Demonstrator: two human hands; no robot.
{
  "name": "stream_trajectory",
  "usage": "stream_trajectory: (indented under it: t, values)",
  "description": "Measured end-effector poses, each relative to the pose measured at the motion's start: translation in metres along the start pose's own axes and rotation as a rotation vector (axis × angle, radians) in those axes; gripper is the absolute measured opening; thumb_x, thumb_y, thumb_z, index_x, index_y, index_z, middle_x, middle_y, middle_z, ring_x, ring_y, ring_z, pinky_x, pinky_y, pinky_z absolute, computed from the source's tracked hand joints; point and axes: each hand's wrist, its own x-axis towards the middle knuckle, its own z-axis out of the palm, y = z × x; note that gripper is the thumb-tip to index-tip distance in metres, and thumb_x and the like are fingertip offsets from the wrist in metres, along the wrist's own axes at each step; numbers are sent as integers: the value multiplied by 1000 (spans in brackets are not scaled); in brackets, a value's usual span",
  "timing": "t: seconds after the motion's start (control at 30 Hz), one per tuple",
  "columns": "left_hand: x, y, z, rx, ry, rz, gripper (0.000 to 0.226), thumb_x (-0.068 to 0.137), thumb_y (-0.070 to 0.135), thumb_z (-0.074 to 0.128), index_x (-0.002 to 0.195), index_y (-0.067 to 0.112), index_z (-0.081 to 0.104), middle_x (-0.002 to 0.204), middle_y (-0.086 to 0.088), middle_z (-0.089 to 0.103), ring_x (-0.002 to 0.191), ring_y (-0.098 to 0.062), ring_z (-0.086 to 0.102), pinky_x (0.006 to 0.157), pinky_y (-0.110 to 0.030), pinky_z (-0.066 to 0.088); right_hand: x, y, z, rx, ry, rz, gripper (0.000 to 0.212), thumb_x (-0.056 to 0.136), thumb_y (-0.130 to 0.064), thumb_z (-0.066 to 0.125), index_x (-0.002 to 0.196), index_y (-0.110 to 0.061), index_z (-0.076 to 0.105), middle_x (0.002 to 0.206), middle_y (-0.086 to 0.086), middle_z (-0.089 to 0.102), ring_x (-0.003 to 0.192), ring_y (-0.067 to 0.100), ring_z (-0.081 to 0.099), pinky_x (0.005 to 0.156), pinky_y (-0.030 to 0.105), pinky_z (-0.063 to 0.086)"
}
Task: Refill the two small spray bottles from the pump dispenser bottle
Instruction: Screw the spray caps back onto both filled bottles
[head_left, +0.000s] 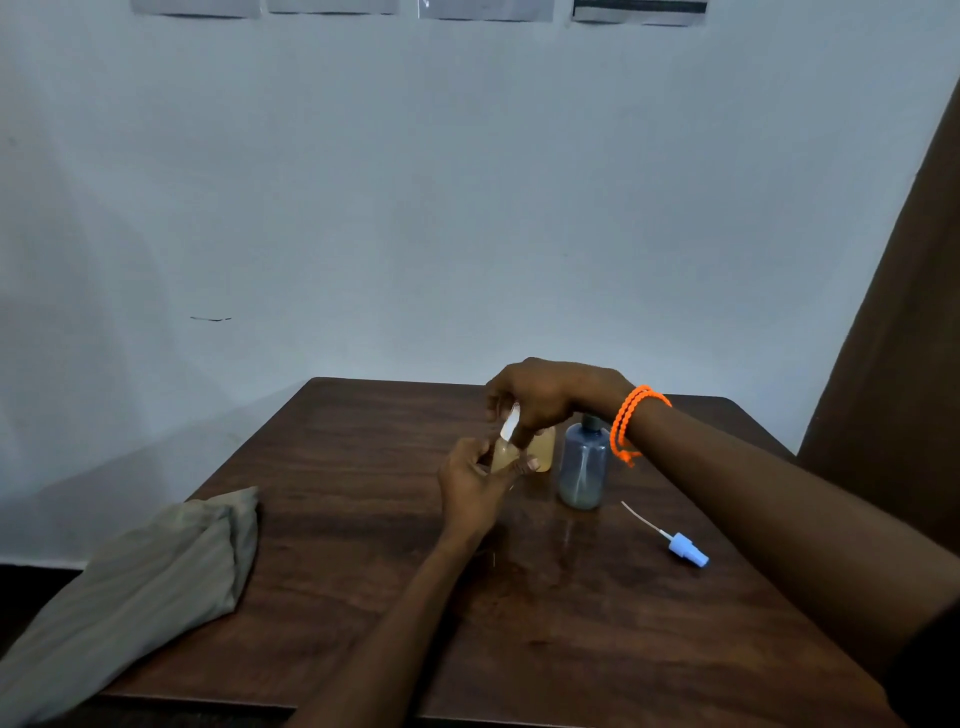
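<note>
A folded grey-green cloth (140, 582) lies at the near left corner of the desk (363, 597), well to the left of the blue-grey bottle (583, 465) and clear of the work. Nearer the camera than that bottle and to its right, a blue spray head (688, 551) with its thin white tube lies loose on the wood, so one small spray bottle is evidently open and not yet recapped.

Just left of the blue-grey bottle, the left hand (475, 480) curls its fingers round a small amber bottle (506, 456), steadying it on the desk. A second amber shape shows between this one and the blue-grey bottle, mostly hidden, and may be the other small bottle. Above them, the right hand (545, 397), an orange cord bracelet (631, 423) at its wrist, pinches a white piece (510, 422) over the amber bottle's mouth; whether it is a nozzle or a cap cannot be told.

The refill appears to be midway: the amber bottle holds liquid, and the blue-grey bottle shows only a low level at its base. Closing up both small bottles seems to remain. Nothing blocks the hands, though the standing bottles crowd close and a stray elbow could tip one. Behind the blue-grey bottle rises a pale wall (415, 208), with a brown curtain (909, 338) to its right.
</note>
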Motion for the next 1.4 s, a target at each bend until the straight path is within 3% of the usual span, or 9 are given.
stream_trajectory:
  t: [0.13, 0.33, 0.5, 0.67, 0.77, 0.9, 1.07, 1.23, 1.4]
  values:
    - [0, 1, 0, -3, -6, 20, 42, 63, 43, 96, 90, 24, 70, 87, 5, 71, 80, -11, 68, 64, -30, 55, 2, -1, 2, 32, 54, 60, 22, 80, -19, 83, 95, -6, 73, 70, -3, 71, 46, -1, 61, 78, 34, 60]
    - [2, -7, 0, -37, 14, 19, 53, 57, 54, 94, 93, 24, 70, 85, 3, 74, 79, -13, 70, 66, -39, 59, 11, 2, 19, 0, 59, 187, 55, 86, -61, 66, 94, -7, 68, 68, 8, 74, 55, 22, 70, 67, 32, 60]
    - [1, -3, -1, 12, 18, 43, 40, 63, 38, 98, 78, 29, 62, 79, 4, 65, 73, -14, 61, 61, -31, 51, 6, 9, 6, 72, 2, 45, 33, 82, -26, 82, 108, -10, 67, 84, 4, 76, 53, 10, 67, 68, 30, 60]
    - [2, -4, -1, 7, 15, 58, 41, 61, 48, 95, 78, 26, 66, 78, 8, 65, 71, -10, 62, 61, -26, 49, 7, -5, 22, -46, 79, 186, 57, 98, -56, 49, 70, -9, 61, 53, 7, 67, 43, 20, 63, 72, 35, 61]
    - [2, -6, -1, -34, 19, 17, 42, 59, 46, 97, 84, 30, 68, 81, 4, 72, 76, -18, 71, 64, -41, 61, 6, -2, 19, 93, -20, 193, 57, 87, -64, 63, 88, -7, 67, 74, 11, 74, 62, 26, 74, 70, 37, 64]
    - [2, -3, -2, 12, 27, 14, 38, 62, 38, 98, 79, 29, 65, 80, 5, 68, 74, -13, 65, 63, -35, 55, 3, 3, 7, 130, -15, 38, 38, 75, -22, 88, 106, -14, 68, 101, 6, 74, 53, 3, 67, 67, 30, 60]
    - [0, 2, -1, -13, 25, 38, 38, 62, 37, 98, 82, 35, 66, 85, 3, 70, 77, -12, 66, 63, -28, 54, 6, 2, 8, 54, 55, 66, 25, 81, -24, 82, 93, -4, 72, 86, 10, 78, 47, 2, 64, 83, 39, 62]
    - [1, -3, -1, -50, 8, -2, 50, 59, 46, 98, 96, 27, 71, 88, 2, 75, 81, -18, 72, 67, -47, 62, 9, 2, 16, 103, -3, 153, 53, 84, -59, 69, 94, -7, 68, 81, 9, 77, 65, 23, 76, 61, 30, 63]
    - [0, 1, -3, 8, 10, 19, 36, 64, 41, 96, 81, 35, 65, 86, 3, 69, 81, -17, 67, 70, -42, 59, 9, 6, 5, 37, 63, 34, 31, 76, -27, 86, 100, -15, 73, 83, -2, 71, 61, 5, 63, 72, 29, 57]
